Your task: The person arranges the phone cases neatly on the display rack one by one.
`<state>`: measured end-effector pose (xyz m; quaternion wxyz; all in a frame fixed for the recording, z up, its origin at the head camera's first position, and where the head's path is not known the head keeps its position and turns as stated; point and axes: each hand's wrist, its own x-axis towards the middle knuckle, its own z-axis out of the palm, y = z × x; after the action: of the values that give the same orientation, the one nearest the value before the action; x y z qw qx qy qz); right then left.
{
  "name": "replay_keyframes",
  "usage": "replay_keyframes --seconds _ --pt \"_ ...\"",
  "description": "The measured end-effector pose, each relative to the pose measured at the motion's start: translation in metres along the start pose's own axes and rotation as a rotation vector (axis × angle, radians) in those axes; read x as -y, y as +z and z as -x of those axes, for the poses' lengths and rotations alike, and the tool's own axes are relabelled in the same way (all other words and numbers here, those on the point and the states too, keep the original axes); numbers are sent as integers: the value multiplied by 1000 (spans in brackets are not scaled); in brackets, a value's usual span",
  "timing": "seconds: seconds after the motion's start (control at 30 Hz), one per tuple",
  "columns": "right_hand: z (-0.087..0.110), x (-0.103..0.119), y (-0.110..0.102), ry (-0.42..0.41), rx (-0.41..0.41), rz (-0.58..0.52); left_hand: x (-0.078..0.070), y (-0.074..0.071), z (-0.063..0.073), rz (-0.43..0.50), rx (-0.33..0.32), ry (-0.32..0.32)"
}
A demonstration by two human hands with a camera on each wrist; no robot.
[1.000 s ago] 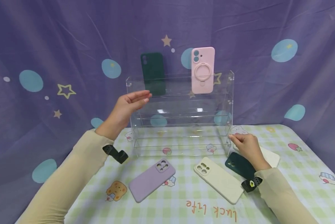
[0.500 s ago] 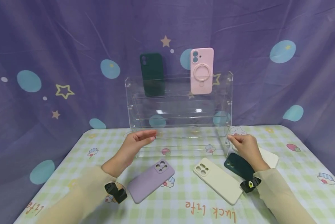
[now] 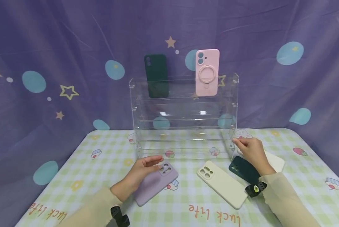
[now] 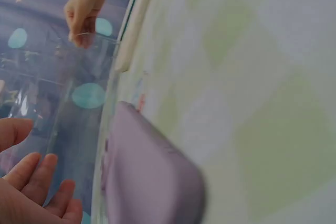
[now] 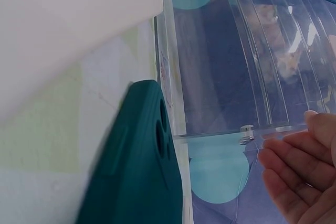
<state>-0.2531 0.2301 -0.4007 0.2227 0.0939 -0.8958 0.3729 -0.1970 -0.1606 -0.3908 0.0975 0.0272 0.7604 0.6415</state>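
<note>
My left hand [image 3: 141, 171] hovers over the lavender phone case [image 3: 152, 190] lying on the table, its fingers extended and apart from the case in the left wrist view. With thumb and fingers, my right hand [image 3: 251, 153] pinches the right side panel of a clear acrylic display rack [image 3: 185, 139]. On the rack's top tier a dark green phone case [image 3: 157, 75] leans at the left and a pink phone case [image 3: 212, 90] with a ring at the right. Beneath my right forearm lies another dark green case [image 5: 131, 182], partly hidden.
A cream phone case [image 3: 224, 187] lies right of centre, and a white case [image 3: 275, 160] is partly covered by my right hand. A green checked cloth [image 3: 183, 217] covers the table. Behind the rack hangs a purple curtain [image 3: 260, 88].
My left hand has come down from beside the upper green case to just above the lavender case. My right hand keeps its hold on the rack's side.
</note>
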Motion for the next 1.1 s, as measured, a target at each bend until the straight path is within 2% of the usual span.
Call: replay_keyframes --seconds 0.1,0.23,0.47,0.67,0.8,0.97,1.1 --pt "1 0 0 7 3 -3 8 2 2 3 -19 10" --pt "1 -1 -1 4 -7 4 16 5 2 -20 -33 -8" --pt "1 -1 0 3 -16 -2 23 4 0 -56 -57 -3" --pt "0 -2 -1 -4 -22 1 27 -1 -2 -135 11 33" --pt "0 -2 -2 -1 -17 -1 29 -2 -3 -220 43 54" --pt "0 -3 -1 3 -18 -10 32 -2 -4 -317 69 45" --pt "0 -3 0 8 -8 -13 32 -1 -2 -390 111 73"
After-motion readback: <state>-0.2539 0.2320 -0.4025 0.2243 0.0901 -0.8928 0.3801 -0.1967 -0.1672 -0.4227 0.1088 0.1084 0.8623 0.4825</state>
